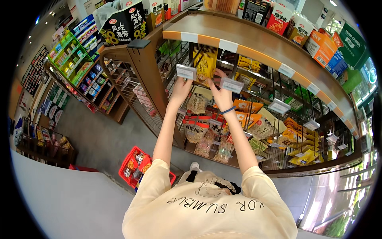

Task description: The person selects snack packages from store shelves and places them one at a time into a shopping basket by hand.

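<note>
Several yellow snack packets (205, 64) hang in a row from a peg hook near the top of the store rack, behind a price tag holder (186, 71). My left hand (181, 91) is at their lower left, just under that tag holder; its fingertips are partly hidden. My right hand (221, 89) touches the lower right side of the packets, thumb and fingers spread around the edge, beside another tag holder (232, 85). A blue band circles my right wrist. Below the packets hangs a clear-fronted snack bag (197, 103).
A wooden shelf edge (253, 49) overhangs the hooks, with boxed snacks on top. Tag-tipped hooks and orange snack bags (246, 115) fill the right side. A wooden rack post (149, 80) stands at left. A red basket (129, 164) holding packets is on the floor at lower left.
</note>
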A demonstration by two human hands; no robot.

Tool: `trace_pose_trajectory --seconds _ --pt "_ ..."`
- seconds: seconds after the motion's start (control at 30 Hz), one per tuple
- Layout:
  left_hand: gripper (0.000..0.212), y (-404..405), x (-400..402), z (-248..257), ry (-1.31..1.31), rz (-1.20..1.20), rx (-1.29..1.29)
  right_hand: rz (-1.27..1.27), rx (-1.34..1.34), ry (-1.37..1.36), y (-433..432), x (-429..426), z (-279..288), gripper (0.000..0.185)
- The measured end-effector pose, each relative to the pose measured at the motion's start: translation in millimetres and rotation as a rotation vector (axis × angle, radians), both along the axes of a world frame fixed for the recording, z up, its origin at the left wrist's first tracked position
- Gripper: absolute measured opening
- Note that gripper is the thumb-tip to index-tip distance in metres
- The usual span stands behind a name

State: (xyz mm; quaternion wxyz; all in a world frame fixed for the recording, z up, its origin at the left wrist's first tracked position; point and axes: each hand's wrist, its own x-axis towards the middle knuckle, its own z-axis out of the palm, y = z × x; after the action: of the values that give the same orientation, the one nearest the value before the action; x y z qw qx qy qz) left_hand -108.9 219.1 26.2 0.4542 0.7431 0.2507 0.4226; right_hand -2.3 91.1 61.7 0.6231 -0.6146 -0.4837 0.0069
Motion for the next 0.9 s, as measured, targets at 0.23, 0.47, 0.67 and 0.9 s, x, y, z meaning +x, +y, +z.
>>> trace_pose_trajectory --seconds 0.23,0.47,0.67,0.9 --pt "0.038 -9.2 8.7 18.8 -0.125 -0.09 0.053 0.017 -0.047 0.061 14.9 3.9 3.0 0.025" --pt "0.036 -13.1 11.5 21.8 -0.173 -0.152 -0.053 0.004 -0.033 -0.013 20.5 3.7 -1.3 0.02" --pt "0.031 -19.2 3.1 23.0 -0.14 -0.106 -0.064 0.097 0.018 0.142 12.9 -10.5 5.0 0.018" --pt "0.031 -50.8 -18.7 47.7 -0.09 0.011 0.026 0.105 0.037 0.147 1.2 -26.9 9.8 0.015"
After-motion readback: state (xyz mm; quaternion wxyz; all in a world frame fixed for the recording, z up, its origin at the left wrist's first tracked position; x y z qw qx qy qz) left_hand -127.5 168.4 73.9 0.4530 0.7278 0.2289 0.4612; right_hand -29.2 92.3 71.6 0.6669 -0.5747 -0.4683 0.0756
